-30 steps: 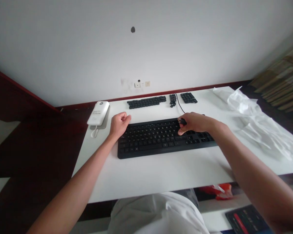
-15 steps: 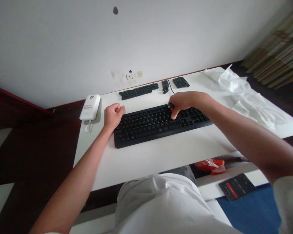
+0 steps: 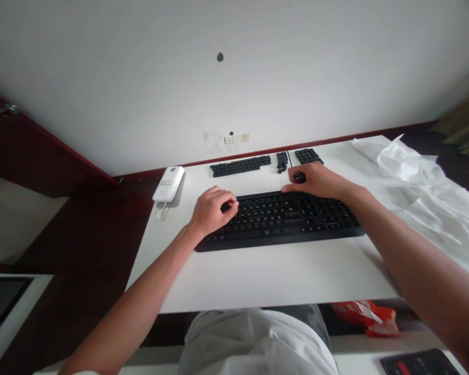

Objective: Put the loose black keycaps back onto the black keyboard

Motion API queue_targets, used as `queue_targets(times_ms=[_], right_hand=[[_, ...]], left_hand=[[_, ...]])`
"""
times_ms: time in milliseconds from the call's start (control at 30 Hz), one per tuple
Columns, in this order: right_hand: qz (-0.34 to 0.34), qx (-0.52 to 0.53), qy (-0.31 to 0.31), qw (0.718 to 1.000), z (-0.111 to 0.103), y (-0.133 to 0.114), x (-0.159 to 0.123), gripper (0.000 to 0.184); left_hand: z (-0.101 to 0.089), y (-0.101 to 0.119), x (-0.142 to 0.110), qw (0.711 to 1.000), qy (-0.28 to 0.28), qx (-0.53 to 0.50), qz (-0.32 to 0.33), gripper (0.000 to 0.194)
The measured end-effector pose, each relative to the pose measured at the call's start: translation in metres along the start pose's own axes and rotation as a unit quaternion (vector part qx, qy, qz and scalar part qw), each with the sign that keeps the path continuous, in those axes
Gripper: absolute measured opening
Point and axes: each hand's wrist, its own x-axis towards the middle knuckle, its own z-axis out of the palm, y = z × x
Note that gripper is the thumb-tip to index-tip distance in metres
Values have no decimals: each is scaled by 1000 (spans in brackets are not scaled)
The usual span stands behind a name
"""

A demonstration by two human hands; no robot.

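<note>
A black keyboard (image 3: 281,221) lies across the white table (image 3: 266,276). My left hand (image 3: 212,209) rests on the keyboard's left part, fingers curled down onto the keys; what is under the fingertips is hidden. My right hand (image 3: 318,180) sits at the keyboard's back edge, right of centre, with its fingers closed around a small black object (image 3: 299,177). Just behind it lie rows of loose black keycaps: a long group (image 3: 240,165), a small cluster (image 3: 282,161) and a block (image 3: 308,155).
A white handset-like device (image 3: 169,183) with a cord lies at the table's back left. Crumpled clear plastic sheet (image 3: 426,187) covers the right end. A thin black cable runs back from the keyboard. An orange packet (image 3: 365,315) lies below the table's front edge.
My left hand moved from beside the keyboard's left end onto its keys. My right hand drew back from the keys to the keyboard's rear edge. The camera view shifted.
</note>
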Motion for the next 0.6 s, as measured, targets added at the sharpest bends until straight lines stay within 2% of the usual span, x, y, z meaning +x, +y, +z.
queue_targets(times_ms=[100,200,300,400,600], right_hand=[[-5,-2,113,994,1,-1,1,48],[-15,6,155,988,4,-1,1,47],[-24,16,172,985,8,0,2,45],[-33,16,164,986,13,-1,3,44],[-36,21,164,986,15,-5,2,39]], left_hand=[[7,32,0,993,-55,7,101,24],[21,61,2,978,-108,32,175,41],[36,79,5,965,-135,44,221,49],[45,88,9,960,-150,51,230,49],[49,95,9,970,-147,27,192,50]])
